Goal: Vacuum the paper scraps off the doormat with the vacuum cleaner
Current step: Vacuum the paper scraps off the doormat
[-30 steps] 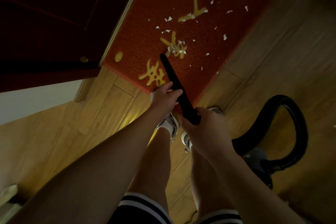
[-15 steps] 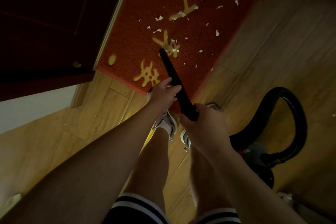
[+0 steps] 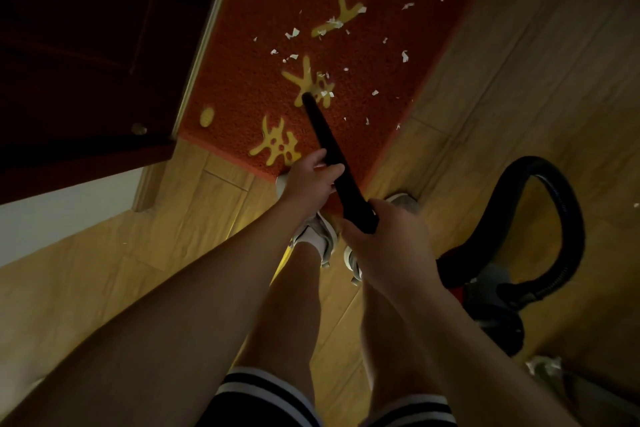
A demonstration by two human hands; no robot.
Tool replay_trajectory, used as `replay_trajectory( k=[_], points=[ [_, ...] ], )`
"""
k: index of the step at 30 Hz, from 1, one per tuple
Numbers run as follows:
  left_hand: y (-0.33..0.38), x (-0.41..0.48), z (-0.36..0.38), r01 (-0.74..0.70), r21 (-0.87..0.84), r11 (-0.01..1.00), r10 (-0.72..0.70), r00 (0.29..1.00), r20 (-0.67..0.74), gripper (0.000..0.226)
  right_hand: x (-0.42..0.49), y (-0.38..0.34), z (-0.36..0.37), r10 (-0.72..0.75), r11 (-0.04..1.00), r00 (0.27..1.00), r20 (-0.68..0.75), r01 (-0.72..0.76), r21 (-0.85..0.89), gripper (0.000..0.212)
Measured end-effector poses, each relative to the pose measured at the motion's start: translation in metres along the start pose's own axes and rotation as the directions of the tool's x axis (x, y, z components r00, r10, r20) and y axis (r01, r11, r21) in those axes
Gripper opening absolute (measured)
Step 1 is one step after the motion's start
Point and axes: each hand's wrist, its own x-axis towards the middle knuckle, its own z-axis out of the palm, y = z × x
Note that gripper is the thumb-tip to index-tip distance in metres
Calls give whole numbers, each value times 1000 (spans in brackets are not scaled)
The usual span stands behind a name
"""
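Observation:
A red doormat point(image 3: 374, 55) with yellow characters lies on the wooden floor ahead of my feet. Several white paper scraps point(image 3: 294, 33) are strewn over its middle and far part. I hold a black vacuum nozzle point(image 3: 325, 135) that slants down to the mat. Its tip rests at a yellow character, right beside a small cluster of scraps point(image 3: 325, 93). My left hand point(image 3: 306, 182) grips the nozzle midway. My right hand point(image 3: 388, 236) is shut on its rear end. A black hose point(image 3: 568, 218) loops from there to the vacuum body point(image 3: 491, 302) at my right.
A dark door point(image 3: 86, 55) with a pale frame edge point(image 3: 207, 31) borders the mat on the left. A white wall strip point(image 3: 52, 222) runs below it. My feet in white shoes point(image 3: 320, 236) stand at the mat's near edge. Wood-look floor point(image 3: 540, 87) spreads right.
The nozzle tip has stayed near the same yellow character while the view shifted slightly, the mat drifting up-left. Both hands kept their hold on the nozzle.

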Motion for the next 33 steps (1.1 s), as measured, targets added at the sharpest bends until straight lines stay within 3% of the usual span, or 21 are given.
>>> replay_trajectory(
  k=[33],
  points=[
    [0, -21, 30, 16, 127, 992, -23, 998, 55, 60, -29, 25, 0, 101, 992, 992, -80, -94, 86, 21]
  ],
)
